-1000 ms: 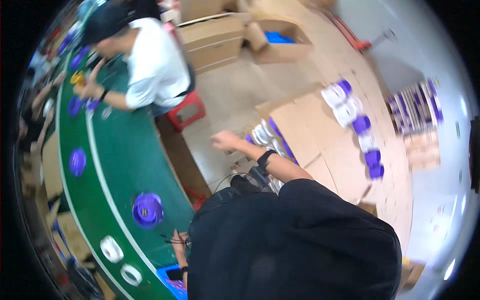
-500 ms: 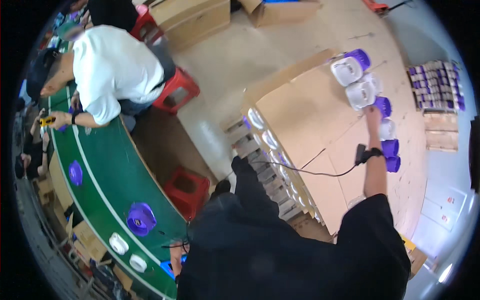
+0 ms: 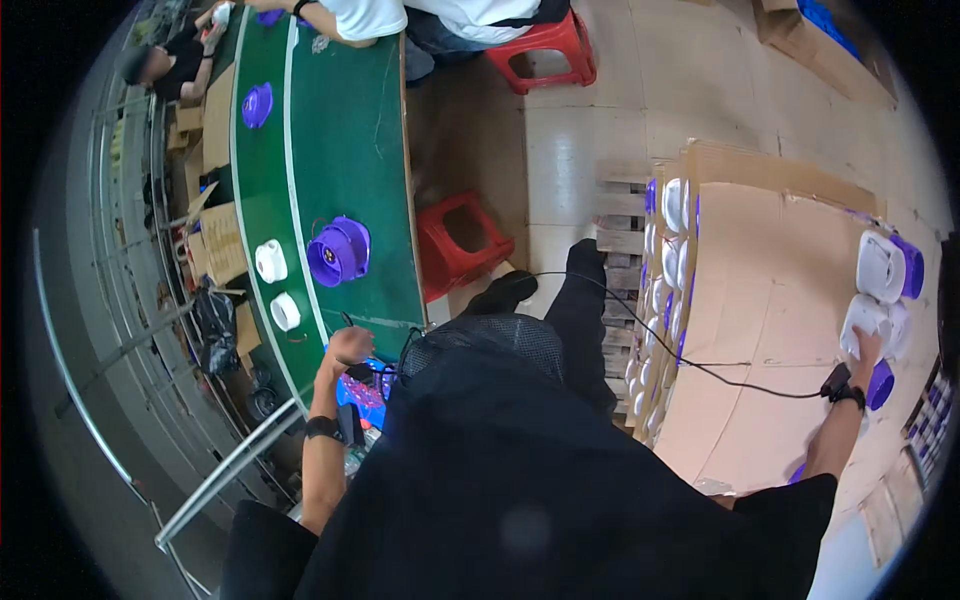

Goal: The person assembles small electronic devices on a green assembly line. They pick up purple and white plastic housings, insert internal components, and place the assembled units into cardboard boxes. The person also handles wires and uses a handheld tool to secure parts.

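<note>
1. while the person's right arm stretches far out to the right, the right hand point(image 3: 866, 345) lies on a white container point(image 3: 866, 322) that stands on a wide sheet of brown cardboard point(image 3: 770, 330); the fingers rest flat on its top, a loose, open grip rather than a closed one.
2. just above it stands another white container with a purple side point(image 3: 890, 266), and a purple piece point(image 3: 880, 385) sits right beside the wrist, which carries a black band with a black cable point(image 3: 680, 360) running back across the cardboard toward the body.
3. the left hand point(image 3: 349, 347) is curled into a narrow grip at the near edge of the green table point(image 3: 350, 150); what it holds, if anything, cannot be told from here.
4. below that hand lies a blue and pink thing point(image 3: 360, 395), partly hidden.
5. on the green table sit a purple round lid-like part point(image 3: 338, 251) and two white rings point(image 3: 271, 261), well apart from the right hand's container.
6. a red stool point(image 3: 462, 240) stands on the floor between the table and the cardboard stack.
7. along the stack's left edge, rows of white and purple containers point(image 3: 668, 250) show under the cardboard.
8. at the far end of the table another person in a white shirt point(image 3: 365, 15) leans over it.
</note>
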A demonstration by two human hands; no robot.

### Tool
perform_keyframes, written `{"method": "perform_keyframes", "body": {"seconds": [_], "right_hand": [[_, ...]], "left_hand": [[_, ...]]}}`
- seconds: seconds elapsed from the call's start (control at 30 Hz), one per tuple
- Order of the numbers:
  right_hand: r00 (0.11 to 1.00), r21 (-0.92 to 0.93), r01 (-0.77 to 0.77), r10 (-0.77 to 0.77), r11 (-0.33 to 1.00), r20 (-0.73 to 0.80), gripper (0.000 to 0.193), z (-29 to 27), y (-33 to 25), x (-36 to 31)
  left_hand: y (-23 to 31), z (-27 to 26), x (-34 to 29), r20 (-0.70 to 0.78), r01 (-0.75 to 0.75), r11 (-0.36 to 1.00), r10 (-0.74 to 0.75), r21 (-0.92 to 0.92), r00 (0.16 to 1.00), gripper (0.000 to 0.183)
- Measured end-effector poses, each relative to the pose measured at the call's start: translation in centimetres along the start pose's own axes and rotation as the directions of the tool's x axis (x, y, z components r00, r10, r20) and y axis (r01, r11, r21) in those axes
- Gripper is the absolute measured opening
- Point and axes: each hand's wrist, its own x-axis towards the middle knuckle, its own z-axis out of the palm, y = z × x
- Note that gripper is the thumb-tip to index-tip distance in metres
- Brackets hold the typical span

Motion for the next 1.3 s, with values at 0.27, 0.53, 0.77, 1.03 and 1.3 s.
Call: {"method": "perform_keyframes", "body": {"seconds": [0.27,0.53,0.77,1.03,1.3], "right_hand": [[0.991,-0.165,-0.121,0.108,0.979,-0.082,0.066,-0.4,-15.4,-9.9],[1.000,0.312,0.008,-0.007,0.950,-0.006,0.062,-3.8,-26.2,-21.8],[0.675,0.602,0.338,-0.633,0.723,0.380,0.032,-2.0,-55.9,-31.1],[-0.049,0.228,0.974,-0.975,0.002,0.219,0.022,16.9,-84.5,-44.0],[-0.486,0.050,0.869,-0.827,-0.493,0.284,0.008,25.3,-92.8,-58.3]], "left_hand": [[1.4,-1.0,1.4,-0.276,-0.032,0.892,0.173,0.451,0.945,0.027],[5.4,-1.7,8.1,-0.615,0.148,0.841,0.248,0.520,0.748,0.044],[4.5,-1.1,9.9,-0.686,0.165,0.880,0.216,0.444,0.695,0.046],[-5.0,-2.9,7.4,-0.698,0.326,0.935,-0.139,0.141,0.702,0.052],[-10.5,-2.9,5.2,-0.671,0.315,0.949,-0.224,0.016,0.706,0.052]]}}
